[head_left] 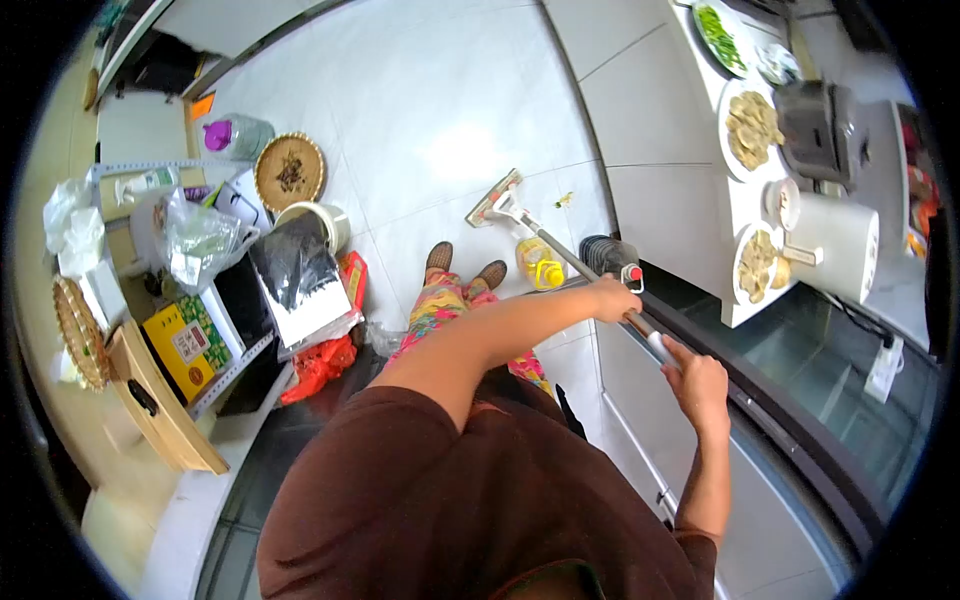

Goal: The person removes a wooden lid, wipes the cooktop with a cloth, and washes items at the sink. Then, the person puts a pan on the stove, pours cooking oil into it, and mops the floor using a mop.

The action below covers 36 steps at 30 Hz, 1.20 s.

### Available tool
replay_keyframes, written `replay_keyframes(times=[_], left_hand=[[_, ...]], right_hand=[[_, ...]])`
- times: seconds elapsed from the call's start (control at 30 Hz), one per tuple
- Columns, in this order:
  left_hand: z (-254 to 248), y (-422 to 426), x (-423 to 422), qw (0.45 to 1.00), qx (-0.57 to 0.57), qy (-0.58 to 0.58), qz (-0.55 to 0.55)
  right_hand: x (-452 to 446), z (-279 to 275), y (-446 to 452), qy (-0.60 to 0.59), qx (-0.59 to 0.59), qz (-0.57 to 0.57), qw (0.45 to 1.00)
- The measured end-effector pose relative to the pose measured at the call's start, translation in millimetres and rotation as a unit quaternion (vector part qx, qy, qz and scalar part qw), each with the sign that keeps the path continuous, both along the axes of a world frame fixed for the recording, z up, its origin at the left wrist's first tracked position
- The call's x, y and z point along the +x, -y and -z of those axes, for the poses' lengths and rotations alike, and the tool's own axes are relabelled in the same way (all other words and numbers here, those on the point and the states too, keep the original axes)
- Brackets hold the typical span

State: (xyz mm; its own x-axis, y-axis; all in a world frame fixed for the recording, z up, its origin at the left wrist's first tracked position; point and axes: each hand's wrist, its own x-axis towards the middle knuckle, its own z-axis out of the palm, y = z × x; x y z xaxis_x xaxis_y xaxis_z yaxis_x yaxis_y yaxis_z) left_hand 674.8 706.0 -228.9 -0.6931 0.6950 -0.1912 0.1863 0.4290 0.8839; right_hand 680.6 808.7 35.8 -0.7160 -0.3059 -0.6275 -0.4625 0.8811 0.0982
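A long-handled mop [560, 250] with a flat head slants across the front of my body. Its mop head [495, 199] rests on the pale tiled floor, ahead of my feet. My left hand [612, 298] reaches across and is closed around the handle's upper part. Higher up, my right hand [697, 382] grips the light-coloured end of the handle. Small yellow-green scraps [565, 200] lie on the floor right of the mop head. Close beside the handle stand a yellow oil bottle [541, 264] and a dark bottle with a red cap [606, 256].
On the right, a counter carries plates of food [754, 130] and a white appliance [830, 245]. A cluttered shelf [230, 370], a woven basket [289, 172], a bin [335, 226] and a purple-capped jug [238, 136] line the left. Cabinets [655, 130] border the floor.
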Motion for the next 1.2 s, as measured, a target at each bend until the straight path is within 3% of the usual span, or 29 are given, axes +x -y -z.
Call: replay_keyframes(times=[0.07,0.23,0.3,0.37,0.43,0.47,0.63,0.73,0.87,0.97,1.03,1.2], left_hand=[[-10,9,3,1.000,-0.004,-0.003,0.006],[-20,50,10,0.986,0.147,-0.059,-0.058],[-30,92,15,0.992,0.065,-0.021,-0.103],[13,135,34,0.976,-0.004,-0.034,-0.214],[-4,192,49,0.955,-0.116,0.082,-0.262],[20,221,66,0.937,-0.176,0.067,-0.295],[46,347,164,0.852,-0.243,0.108,-0.450],[79,408,226,0.814,-0.292,0.145,-0.480],[35,411,242,0.817,-0.356,0.193,-0.411],[28,398,241,0.847,-0.311,0.110,-0.418],[14,382,231,0.848,-0.291,0.152,-0.417],[-23,345,208,0.864,-0.279,0.151,-0.392]], right_hand=[[4,-10,6,-0.009,0.000,-0.008,1.000],[0,-37,-5,-0.066,-0.035,-0.084,0.994],[-6,-48,-14,-0.103,-0.058,-0.114,0.986],[-12,-47,-24,-0.126,-0.084,-0.135,0.979],[-19,-39,-33,-0.138,-0.096,-0.165,0.972],[-22,-36,-34,-0.143,-0.095,-0.176,0.969],[-46,-18,-50,-0.123,-0.067,-0.210,0.968],[-70,2,-69,-0.133,-0.070,-0.235,0.960],[-120,19,-87,-0.144,-0.072,-0.233,0.959],[-156,34,-85,-0.199,-0.009,-0.228,0.953],[-182,48,-87,-0.273,0.043,-0.271,0.922],[-224,73,-88,-0.348,0.034,-0.180,0.919]])
